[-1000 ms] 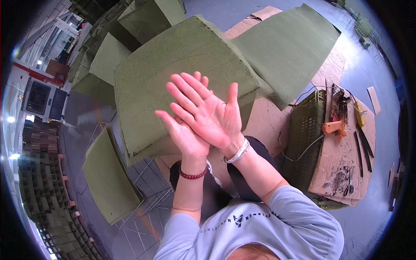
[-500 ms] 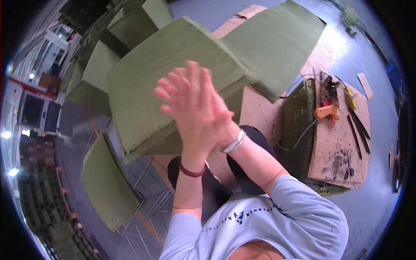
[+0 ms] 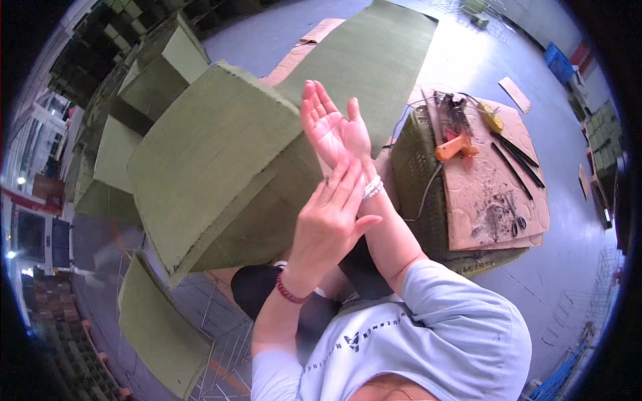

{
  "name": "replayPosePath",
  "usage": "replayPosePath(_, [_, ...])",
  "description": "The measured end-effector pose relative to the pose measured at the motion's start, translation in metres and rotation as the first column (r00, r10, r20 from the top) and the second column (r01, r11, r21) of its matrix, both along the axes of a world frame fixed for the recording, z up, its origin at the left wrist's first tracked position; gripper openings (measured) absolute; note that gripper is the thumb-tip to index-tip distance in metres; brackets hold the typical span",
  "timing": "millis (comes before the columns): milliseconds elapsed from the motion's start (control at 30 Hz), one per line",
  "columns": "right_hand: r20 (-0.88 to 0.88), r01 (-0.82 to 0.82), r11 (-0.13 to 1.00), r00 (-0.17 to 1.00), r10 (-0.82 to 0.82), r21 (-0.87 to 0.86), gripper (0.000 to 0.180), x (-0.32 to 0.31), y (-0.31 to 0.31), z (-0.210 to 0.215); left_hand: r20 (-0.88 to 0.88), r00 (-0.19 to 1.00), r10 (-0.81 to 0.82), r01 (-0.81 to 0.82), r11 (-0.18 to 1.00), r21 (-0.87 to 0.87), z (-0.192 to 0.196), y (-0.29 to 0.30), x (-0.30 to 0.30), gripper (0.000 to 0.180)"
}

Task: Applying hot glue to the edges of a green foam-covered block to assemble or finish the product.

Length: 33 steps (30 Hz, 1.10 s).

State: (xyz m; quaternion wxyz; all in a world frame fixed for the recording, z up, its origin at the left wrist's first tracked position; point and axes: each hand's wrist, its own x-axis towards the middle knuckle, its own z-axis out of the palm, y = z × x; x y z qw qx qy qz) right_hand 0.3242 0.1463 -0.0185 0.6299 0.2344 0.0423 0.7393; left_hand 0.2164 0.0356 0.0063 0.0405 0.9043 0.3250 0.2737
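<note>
Both hands raised in front of the chest, empty, fingers spread and gripping nothing. Right hand (image 3: 334, 130) held higher, palm turned toward the camera, fingers pointing up and away. Left hand (image 3: 328, 224) just below it, back to the camera, its fingertips laid against the right wrist beside a pale bracelet (image 3: 372, 188). Dark red bead bracelet (image 3: 289, 293) on the left wrist. Directly behind the hands, a large green foam block (image 3: 214, 160), tilted; contact with the right hand possibly there, but hard to tell from this angle. More green foam slabs (image 3: 374, 60) beyond and to the left. To the right, well apart from the hands, a sheet of cardboard (image 3: 495, 194) lying on a green crate (image 3: 414, 174), carrying an orange glue gun (image 3: 453, 147), scissors (image 3: 513, 208) and dark sticks.
</note>
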Motion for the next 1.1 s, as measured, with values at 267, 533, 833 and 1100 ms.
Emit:
replayPosePath(267, [0.119, 0.172, 0.985, 0.979, -0.167, -0.033, 0.053, 0.088, -0.025, -0.037, -0.174, 0.977, 0.126, -0.075, 0.958, 0.275, -0.009, 0.000, -0.003, 0.033])
replayPosePath(533, [0.730, 0.138, 0.751, -0.401, -0.554, 0.646, 0.021, 0.107, -0.099, -0.012, -0.318, 0.944, -0.084, 0.177, 0.945, 0.276, -0.028, 0.004, 0.008, 0.029])
replayPosePath(833, [0.730, -0.205, 0.858, -0.454, -0.510, 0.472, 0.013, 0.091, -0.112, -0.030, -0.206, 0.921, -0.331, 0.368, 0.912, 0.180, -0.057, 0.004, 0.014, 0.027])
replayPosePath(1100, [0.661, -0.429, 0.875, -0.594, -0.459, 0.222, 0.014, 0.105, -0.119, -0.038, -0.271, 0.875, -0.400, 0.437, 0.895, 0.090, -0.073, -0.014, 0.023, 0.028])
